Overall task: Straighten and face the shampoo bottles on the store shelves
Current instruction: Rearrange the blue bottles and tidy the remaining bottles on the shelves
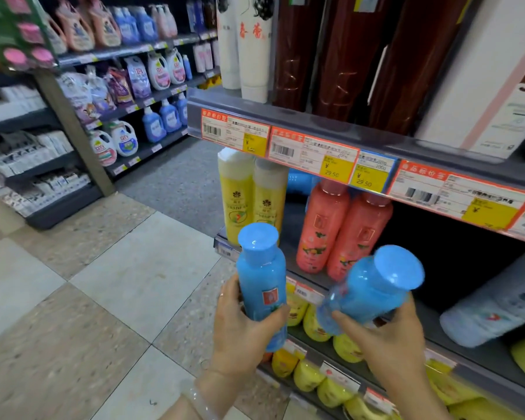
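Observation:
My left hand (243, 331) grips an upright blue shampoo bottle (261, 277) with a red label, held in front of the shelf. In my right hand (388, 338) is a second blue bottle (373, 286), tilted so its cap points up and to the right. Behind them on the middle shelf (312, 280) stand two yellow bottles (252, 195) at the left end and two pink bottles (343, 231) beside them. Another blue bottle (300, 180) shows behind those, mostly hidden by the price strip.
A pale blue bottle (494, 301) lies on its side at the right of the middle shelf, with a dark gap to its left. Yellow bottles (315, 377) fill the shelves below. Price tags (331, 156) line the upper shelf edge. Across the tiled aisle stand detergent shelves (134, 95).

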The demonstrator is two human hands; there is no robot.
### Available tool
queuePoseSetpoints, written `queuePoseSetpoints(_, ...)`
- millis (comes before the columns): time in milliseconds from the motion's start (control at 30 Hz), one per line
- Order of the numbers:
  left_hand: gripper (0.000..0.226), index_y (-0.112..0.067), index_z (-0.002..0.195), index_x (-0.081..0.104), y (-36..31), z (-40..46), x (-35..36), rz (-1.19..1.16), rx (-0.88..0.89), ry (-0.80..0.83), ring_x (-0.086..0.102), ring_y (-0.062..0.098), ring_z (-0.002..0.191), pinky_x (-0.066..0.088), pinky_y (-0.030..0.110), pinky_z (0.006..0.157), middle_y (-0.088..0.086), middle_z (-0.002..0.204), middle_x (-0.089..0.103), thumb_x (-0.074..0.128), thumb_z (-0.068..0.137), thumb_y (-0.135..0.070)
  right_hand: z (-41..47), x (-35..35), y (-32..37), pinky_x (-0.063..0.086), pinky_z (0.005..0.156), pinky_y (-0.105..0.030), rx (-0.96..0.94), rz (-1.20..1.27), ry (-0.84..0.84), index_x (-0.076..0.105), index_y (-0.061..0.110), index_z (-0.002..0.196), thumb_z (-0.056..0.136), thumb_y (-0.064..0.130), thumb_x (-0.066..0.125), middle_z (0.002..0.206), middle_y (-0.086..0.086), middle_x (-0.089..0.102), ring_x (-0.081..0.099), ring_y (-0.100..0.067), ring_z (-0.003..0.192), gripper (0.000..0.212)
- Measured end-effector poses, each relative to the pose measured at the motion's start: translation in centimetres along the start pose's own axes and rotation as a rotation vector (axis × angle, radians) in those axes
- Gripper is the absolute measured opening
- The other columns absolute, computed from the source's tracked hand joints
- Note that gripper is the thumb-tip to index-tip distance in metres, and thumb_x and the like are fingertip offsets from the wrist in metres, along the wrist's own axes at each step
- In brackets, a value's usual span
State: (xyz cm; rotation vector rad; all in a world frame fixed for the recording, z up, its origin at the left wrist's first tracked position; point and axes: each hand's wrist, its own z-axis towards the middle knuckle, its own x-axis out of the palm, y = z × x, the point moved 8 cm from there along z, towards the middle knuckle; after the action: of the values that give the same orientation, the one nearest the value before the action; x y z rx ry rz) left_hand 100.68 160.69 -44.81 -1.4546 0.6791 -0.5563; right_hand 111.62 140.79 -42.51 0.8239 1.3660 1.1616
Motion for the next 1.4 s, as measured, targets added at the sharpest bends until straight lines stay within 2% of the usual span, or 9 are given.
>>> queuePoseSetpoints(133,0.052,-0.031,0.095,0.055,-0.2,0.9,-0.8,0.008,-0.009,0.025,0.062,-0.003,0.082,0.05,0.01,0.062,-0.003,0.095,0.064,0.081,0.061,-0.001,0.9,-4.4,-0.4,0.051,0.07,-0.017,0.028,-0.028,-0.205,0.047,0.024,0.107,0.059,0.004,0.083,0.102,-0.001,0.061,0.061,-0.021,0.093,0.064)
queuePoseSetpoints(300,0.051,-0.026,0.095,0.055,-0.5,1.8,-1.0,0.007,-0.01,0.044,0.062,-0.008,0.076,0.049,0.008,0.059,-0.002,0.092,0.065,0.081,0.061,0.001,2.8,-8.3,0.1,0.045,0.091,-0.035,0.006,-0.004,-0.315,0.047,0.014,0.117,0.065,0.001,0.078,0.119,-0.006,0.058,0.056,-0.019,0.106,0.062)
queuePoseSetpoints(533,0.05,-0.026,0.093,0.054,0.0,2.2,-0.8,0.011,-0.015,0.09,0.063,-0.009,0.072,0.048,0.007,0.056,-0.004,0.089,0.066,0.081,0.061,0.002,7.4,-8.7,-0.7,0.049,0.082,-0.04,-0.013,-0.269,-0.397,0.052,0.0,0.109,0.059,0.01,0.085,0.108,-0.022,0.065,0.063,-0.029,0.097,0.061)
queuePoseSetpoints(933,0.051,-0.029,0.092,0.053,0.5,2.9,-2.2,-0.01,-0.04,0.061,0.061,-0.013,0.075,0.046,0.004,0.054,-0.008,0.091,0.064,0.079,0.063,0.004,9.3,-5.5,-2.4,0.051,0.08,-0.041,-0.008,-0.298,-0.322,0.05,-0.003,0.109,0.059,0.011,0.085,0.106,-0.024,0.065,0.064,-0.033,0.095,0.062)
queuePoseSetpoints(1100,0.051,-0.027,0.099,0.054,1.5,3.7,-3.6,-0.049,-0.046,0.042,0.064,0.008,0.085,0.048,0.006,0.055,-0.002,0.097,0.065,0.08,0.063,-0.001,8.3,-5.7,-2.6,0.051,0.083,-0.046,0.024,-0.29,-0.311,0.051,0.001,0.11,0.052,0.035,0.088,0.108,-0.022,0.063,0.062,-0.034,0.099,0.077)
queuePoseSetpoints(1167,0.052,-0.024,0.101,0.054,1.9,4.7,-4.4,-0.045,-0.035,0.053,0.064,0.008,0.084,0.048,0.006,0.056,-0.001,0.098,0.065,0.08,0.063,0.0,6.1,-5.5,-2.9,0.054,0.081,-0.037,0.024,-0.217,-0.412,0.051,0.009,0.11,0.052,0.054,0.081,0.111,-0.019,0.059,0.061,-0.026,0.098,0.08)
queuePoseSetpoints(1233,0.051,-0.023,0.098,0.055,2.0,5.9,-5.5,-0.03,-0.024,0.076,0.064,0.0,0.078,0.048,0.006,0.057,0.002,0.096,0.065,0.079,0.062,0.003,2.1,-2.8,-2.0,0.049,0.078,-0.019,-0.005,-0.087,-0.489,0.048,0.025,0.105,0.061,0.054,0.076,0.111,-0.017,0.055,0.057,-0.019,0.091,0.06)
queuePoseSetpoints(1300,0.049,-0.016,0.099,0.056,2.0,7.7,-6.9,-0.005,-0.014,0.091,0.062,-0.005,0.072,0.048,0.008,0.057,0.008,0.095,0.064,0.079,0.061,0.006,0.0,2.8,-0.1,0.046,0.078,-0.013,-0.023,-0.059,-0.369,0.045,0.039,0.097,0.063,0.049,0.078,0.106,-0.009,0.055,0.055,-0.013,0.088,0.048)
queuePoseSetpoints(1400,0.054,-0.013,0.103,0.056,2.2,10.3,-8.9,0.014,0.016,0.137,0.061,0.0,0.076,0.051,0.013,0.062,0.008,0.095,0.063,0.085,0.057,-0.006,1.4,11.7,0.9,0.039,0.091,-0.015,-0.042,-0.071,-0.098,0.043,0.033,0.113,0.06,0.034,0.078,0.118,0.002,0.05,0.052,-0.008,0.106,0.063)
